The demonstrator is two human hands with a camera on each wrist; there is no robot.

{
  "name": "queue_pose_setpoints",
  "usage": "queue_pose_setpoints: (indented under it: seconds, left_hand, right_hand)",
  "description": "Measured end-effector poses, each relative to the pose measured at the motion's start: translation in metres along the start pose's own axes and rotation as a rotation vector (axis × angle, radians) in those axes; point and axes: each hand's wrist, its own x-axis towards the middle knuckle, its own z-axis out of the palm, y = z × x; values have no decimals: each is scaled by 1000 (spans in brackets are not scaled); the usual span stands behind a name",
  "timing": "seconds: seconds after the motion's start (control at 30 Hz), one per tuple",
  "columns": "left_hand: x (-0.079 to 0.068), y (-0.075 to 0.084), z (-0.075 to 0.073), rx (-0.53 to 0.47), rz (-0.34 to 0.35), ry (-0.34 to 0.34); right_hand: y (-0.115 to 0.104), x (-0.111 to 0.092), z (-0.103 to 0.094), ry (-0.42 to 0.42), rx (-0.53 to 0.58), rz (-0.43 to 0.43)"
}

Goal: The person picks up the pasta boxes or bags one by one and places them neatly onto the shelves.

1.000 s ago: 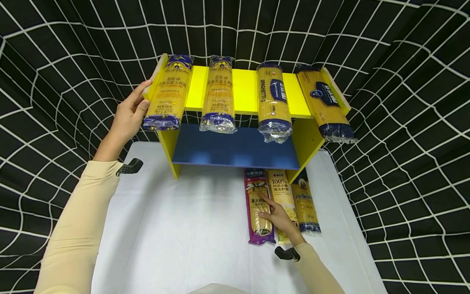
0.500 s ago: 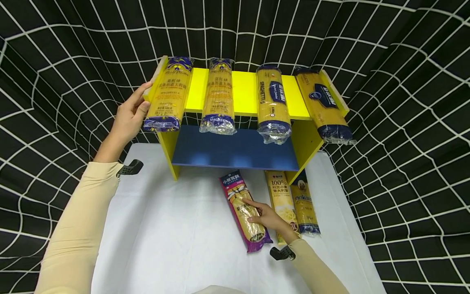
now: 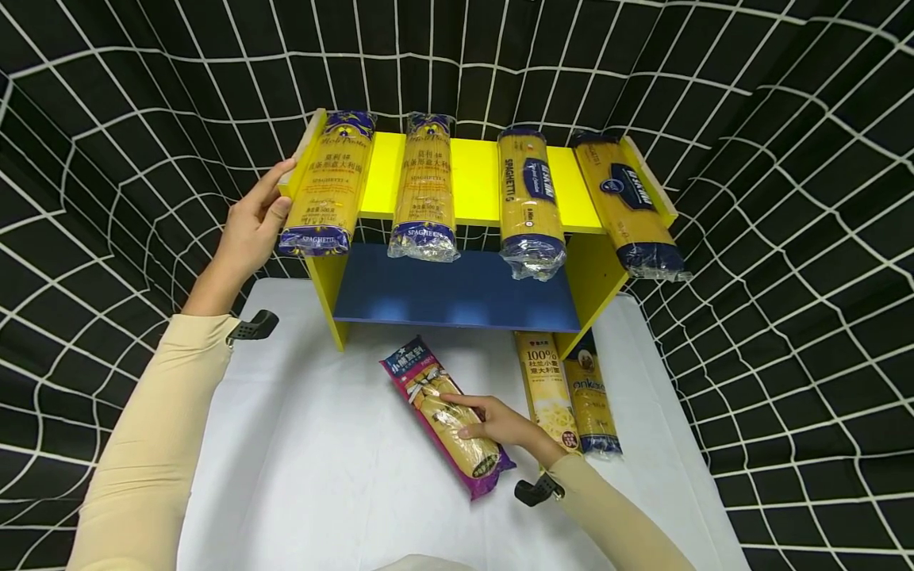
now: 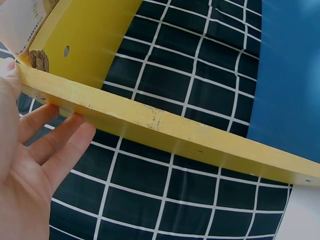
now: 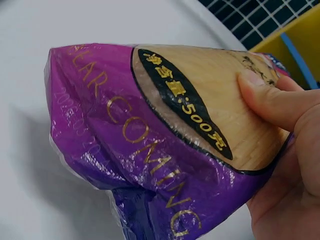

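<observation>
My right hand [image 3: 500, 422] grips a pink-and-purple pack of spaghetti [image 3: 446, 420] by its right edge, thumb on top. The pack lies slanted over the white table, its top end toward the upper left. In the right wrist view the purple end [image 5: 120, 145] of this pack is nearest, with the thumb [image 5: 272, 100] across its clear window. My left hand [image 3: 246, 226] holds the left side panel of the yellow-and-blue shelf [image 3: 474, 186]. In the left wrist view its fingers [image 4: 65, 145] touch the panel's outer face and the thumb reaches its front edge.
Two spaghetti packs [image 3: 339, 182] [image 3: 424, 190] with blue ends and two dark-labelled ones [image 3: 531, 202] [image 3: 631, 206] lie along the top of the shelf. Another yellow pack [image 3: 550, 388] and an "ankara" pack [image 3: 593, 396] lie on the table [image 3: 321, 468] at the right. Black grid cloth surrounds everything.
My right hand has pulled the pink-and-purple spaghetti pack left, away from the two packs beside it, and the pack has turned to a slant. The left hand stays at the shelf.
</observation>
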Motion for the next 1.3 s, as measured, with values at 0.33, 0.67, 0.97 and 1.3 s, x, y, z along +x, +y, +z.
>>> queue_pose_setpoints:
  seconds: [0.33,0.67,0.97,1.3]
  left_hand:
    - [0,1,0,-3,0,-3]
    - [0,1,1,-10,4,0]
    - [0,1,1,-11,10,2]
    - [-1,1,1,-16,1,-1]
  right_hand:
    - [-27,7,-5,-15,19,1]
    - [-44,14,-13,71,48,-9]
    - [-51,31,-21,222,127,-8]
    - [-62,48,-34,383,148,40]
